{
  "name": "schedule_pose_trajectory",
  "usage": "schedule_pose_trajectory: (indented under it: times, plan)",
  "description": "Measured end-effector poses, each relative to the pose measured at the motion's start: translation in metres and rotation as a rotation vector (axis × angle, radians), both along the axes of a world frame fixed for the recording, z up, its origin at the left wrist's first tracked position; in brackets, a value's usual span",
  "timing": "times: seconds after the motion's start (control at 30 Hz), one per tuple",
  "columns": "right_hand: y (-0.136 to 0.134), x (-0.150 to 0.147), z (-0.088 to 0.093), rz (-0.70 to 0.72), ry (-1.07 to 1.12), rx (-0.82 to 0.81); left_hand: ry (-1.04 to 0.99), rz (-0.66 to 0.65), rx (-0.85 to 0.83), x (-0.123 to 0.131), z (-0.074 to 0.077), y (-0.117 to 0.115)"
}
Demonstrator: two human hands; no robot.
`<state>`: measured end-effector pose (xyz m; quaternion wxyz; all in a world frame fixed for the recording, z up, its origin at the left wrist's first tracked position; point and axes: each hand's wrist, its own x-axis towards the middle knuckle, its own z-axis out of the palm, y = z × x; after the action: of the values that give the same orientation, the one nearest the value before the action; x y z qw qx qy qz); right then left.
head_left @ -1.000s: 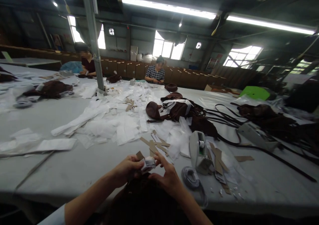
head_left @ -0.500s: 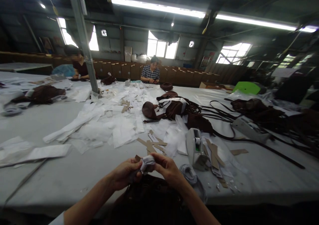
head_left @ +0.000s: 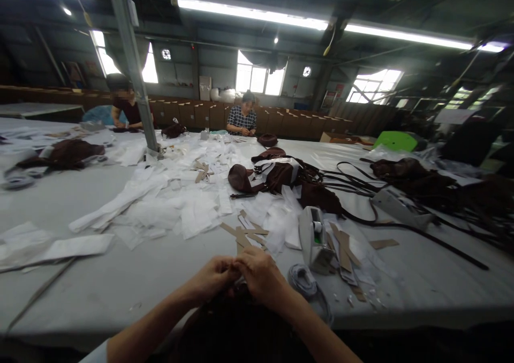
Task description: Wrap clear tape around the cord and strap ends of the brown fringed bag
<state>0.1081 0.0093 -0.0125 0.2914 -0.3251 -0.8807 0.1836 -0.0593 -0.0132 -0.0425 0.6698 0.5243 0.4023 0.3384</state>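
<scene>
My left hand (head_left: 217,277) and my right hand (head_left: 259,274) meet at the table's near edge, fingers closed and pressed together. Between and just under them a sliver of white wrapping (head_left: 240,281) shows; the rest of it is covered by my fingers. Right below lies a dark brown bag (head_left: 236,325), very dark at the bottom of the view, its shape hard to make out. To the right of my right hand is a coil of grey tape (head_left: 302,280). A tape dispenser (head_left: 317,245) stands just behind that coil. Brown card strips (head_left: 242,238) lie beyond my fingers.
Loose white paper (head_left: 160,213) spreads over the table (head_left: 100,293). Brown bags (head_left: 281,174) with long straps lie further back, and a second dispenser (head_left: 401,208) stands right. A metal post (head_left: 136,74) rises at left. Two people (head_left: 242,118) work across the table.
My right hand has turned over and closed in against my left. The white wrapped piece, plain to see between my fingers before, is now almost wholly covered.
</scene>
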Motion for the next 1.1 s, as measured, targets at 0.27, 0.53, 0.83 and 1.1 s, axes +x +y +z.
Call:
schedule_pose_trajectory:
  times: [0.27,0.53,0.83,1.1]
  plan:
    - [0.0,0.01,-0.007,0.131,-0.016,0.169,-0.252,0.039,-0.32,-0.003,-0.003,0.002]
    - [-0.003,0.013,0.01,0.18,-0.069,0.042,-0.39,0.096,-0.477,-0.008,-0.005,0.003]
    - [-0.002,0.017,-0.011,0.083,-0.026,0.086,-0.336,0.063,-0.382,-0.009,-0.004,0.005]
    - [0.005,0.026,-0.004,0.251,-0.019,0.131,-0.372,-0.139,-0.391,-0.014,0.008,0.002]
